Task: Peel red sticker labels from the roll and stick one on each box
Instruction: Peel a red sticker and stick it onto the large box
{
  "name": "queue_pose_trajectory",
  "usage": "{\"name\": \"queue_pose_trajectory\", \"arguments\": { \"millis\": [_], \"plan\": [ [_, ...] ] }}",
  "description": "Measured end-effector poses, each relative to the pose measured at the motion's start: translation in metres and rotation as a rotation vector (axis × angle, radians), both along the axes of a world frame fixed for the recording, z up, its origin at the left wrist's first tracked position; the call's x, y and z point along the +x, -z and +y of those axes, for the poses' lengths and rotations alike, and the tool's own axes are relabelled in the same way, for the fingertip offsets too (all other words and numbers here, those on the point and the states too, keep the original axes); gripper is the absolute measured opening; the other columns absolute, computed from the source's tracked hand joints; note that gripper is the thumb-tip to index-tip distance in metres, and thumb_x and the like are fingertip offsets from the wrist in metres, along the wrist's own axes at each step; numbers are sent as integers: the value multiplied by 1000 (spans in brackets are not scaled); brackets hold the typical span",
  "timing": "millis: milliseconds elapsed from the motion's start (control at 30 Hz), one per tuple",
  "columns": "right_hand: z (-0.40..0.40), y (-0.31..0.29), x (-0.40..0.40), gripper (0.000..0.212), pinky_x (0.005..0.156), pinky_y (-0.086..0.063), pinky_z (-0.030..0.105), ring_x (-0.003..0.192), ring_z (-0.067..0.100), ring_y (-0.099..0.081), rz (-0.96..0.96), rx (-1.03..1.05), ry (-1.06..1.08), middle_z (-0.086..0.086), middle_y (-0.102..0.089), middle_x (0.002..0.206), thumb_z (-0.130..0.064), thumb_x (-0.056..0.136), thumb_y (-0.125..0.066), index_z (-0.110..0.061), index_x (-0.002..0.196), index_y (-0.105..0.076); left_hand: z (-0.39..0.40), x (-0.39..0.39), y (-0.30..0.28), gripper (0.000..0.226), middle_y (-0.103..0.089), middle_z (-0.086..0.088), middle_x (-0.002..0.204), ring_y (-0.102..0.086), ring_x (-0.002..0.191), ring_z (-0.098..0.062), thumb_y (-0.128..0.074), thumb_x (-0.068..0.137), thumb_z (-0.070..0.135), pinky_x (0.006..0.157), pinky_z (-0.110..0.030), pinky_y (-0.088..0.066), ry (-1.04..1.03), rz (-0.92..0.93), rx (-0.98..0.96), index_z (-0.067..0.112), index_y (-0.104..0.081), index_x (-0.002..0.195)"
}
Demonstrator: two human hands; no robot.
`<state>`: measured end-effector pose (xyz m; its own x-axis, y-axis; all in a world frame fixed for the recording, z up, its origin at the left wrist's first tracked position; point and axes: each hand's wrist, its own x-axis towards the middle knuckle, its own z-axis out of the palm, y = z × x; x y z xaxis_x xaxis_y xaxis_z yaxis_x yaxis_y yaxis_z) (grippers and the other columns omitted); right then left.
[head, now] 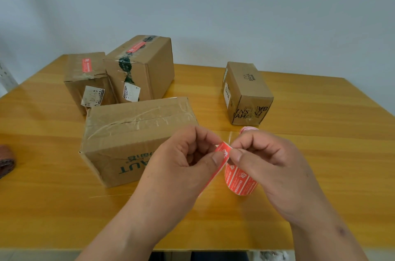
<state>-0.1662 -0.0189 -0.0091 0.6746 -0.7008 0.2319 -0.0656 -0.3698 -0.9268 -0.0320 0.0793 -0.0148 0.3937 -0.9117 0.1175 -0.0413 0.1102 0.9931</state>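
Red printed sticker label (222, 150) pinched between left hand (181, 162) grip and right hand (271, 166) grip, both raised above the worktop (64, 207), fingers curled.

This looks like a small parcel-packing room or plain office. A glossy yellow-orange wooden table (320, 154) stands against a bare pale grey-white wall (213, 4). On the table sit four taped brown cardboard shipping boxes (132, 132), two at its far left corner bearing torn white courier labels (130, 92).
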Motion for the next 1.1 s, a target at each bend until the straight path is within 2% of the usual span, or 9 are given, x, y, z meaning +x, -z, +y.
{"name": "queue_pose_trajectory", "arguments": {
  "millis": [167, 267, 333, 433, 567, 667, 767, 900, 1100],
  "plan": [
    [-1, 2, 0, 27, 54, -39, 40, 57, 29, -49, 25, -5, 6, 14, -57, 65, -43, 70, -59, -17, 71, -65, -1, 1, -1, 16, -71, -1, 82, -66, 73, -16, -72, 82, 17, 72, -41, -57, -13, 29, 3, 31, -71, 90],
    [0, 0, -1, 27, 56, -41, 30, 61, 17, -51, 3, 17, -24, 8, -58, 66, -42, 69, -60, -16, 71, -66, -1, 0, -1, 9, -71, -3, 81, -64, 72, -17, -73, 78, 23, 72, -46, -57, -10, 3, -13, 28, -71, 86],
    [0, 0, -1, 28, 56, -41, 28, 62, 15, -52, -1, 25, -24, 5, -59, 67, -42, 69, -63, -16, 74, -68, 0, 0, -1, 11, -71, -4, 81, -63, 72, -16, -73, 74, 30, 68, -39, -56, 1, -19, -23, 28, -70, 84],
    [0, 2, 1, 24, 54, -39, 34, 58, 26, -49, 32, -5, 14, 3, -59, 64, -42, 70, -64, -19, 73, -68, -1, 0, 1, 14, -70, -5, 81, -62, 72, -14, -71, 71, 34, 65, -26, -52, -23, -59, -35, 30, -69, 83],
    [1, 2, 3, 18, 52, -38, 40, 56, 32, -48, 53, -8, 42, 12, -58, 63, -34, 73, -65, -16, 70, -66, -1, -3, 3, 9, -68, 6, 75, -59, 67, -3, -74, 78, 23, 62, -16, -47, -129, -289, -92, 31, -69, 78],
    [1, 3, 2, 28, 54, -40, 36, 58, 25, -50, 42, 5, 44, 12, -61, 65, -42, 68, -62, -14, 69, -66, -1, -5, 6, 13, -68, 17, 80, -64, 78, -3, -76, 80, 23, 67, -10, -48, -229, -534, -149, 34, -69, 82],
    [1, 4, 1, 31, 57, -40, 36, 61, 28, -52, 3, 59, 37, 14, -64, 69, -42, 67, -61, -11, 68, -66, -2, -4, 10, 13, -67, 19, 86, -64, 82, -6, -74, 82, 25, 64, -20, -51, -280, -688, -242, 33, -69, 91],
    [0, 7, 2, 30, 59, -39, 35, 61, 17, -51, -33, 119, 31, 4, -59, 60, -40, 67, -63, -10, 67, -66, -4, -3, 16, 13, -68, 13, 96, -67, 86, -12, -73, 84, 21, 66, -35, -54, -352, -817, -375, 26, -71, 96],
    [2, 7, 2, 30, 62, -40, 33, 63, 15, -52, -49, 150, 36, 1, -57, 59, -41, 66, -64, -11, 67, -66, -3, -2, 21, 9, -69, -2, 90, -63, 78, -19, -75, 85, 14, 61, -39, -49, -429, -1034, -440, 10, -78, 92]
  ]
}}
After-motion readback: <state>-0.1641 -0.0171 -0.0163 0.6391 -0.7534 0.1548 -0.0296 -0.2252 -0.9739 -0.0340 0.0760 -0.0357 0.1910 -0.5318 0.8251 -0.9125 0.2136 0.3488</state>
